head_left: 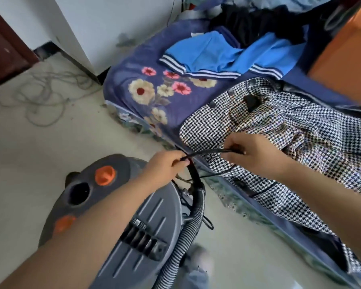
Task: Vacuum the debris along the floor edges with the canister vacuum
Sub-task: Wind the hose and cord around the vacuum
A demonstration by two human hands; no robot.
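Note:
A grey canister vacuum (pixel 154 222) with orange buttons stands on the pale floor below my arms. Its ribbed grey hose (pixel 188 232) curves down at its right side. A thin black power cord (pixel 208 152) stretches between my hands above the vacuum. My left hand (pixel 165 163) pinches one end of that stretch. My right hand (pixel 252 155) pinches the other end over the bed's edge. The black plug (pixel 252 102) lies on a houndstooth garment on the bed, its cord running down to my right hand.
A bed with a blue flowered cover (pixel 138 88) fills the right side, piled with a blue jacket (pixel 217 55), dark clothes and the houndstooth garment (pixel 300 142). A tangle of grey cable (pixel 44 94) lies on the floor near a white wall and dark door (pixel 4 51).

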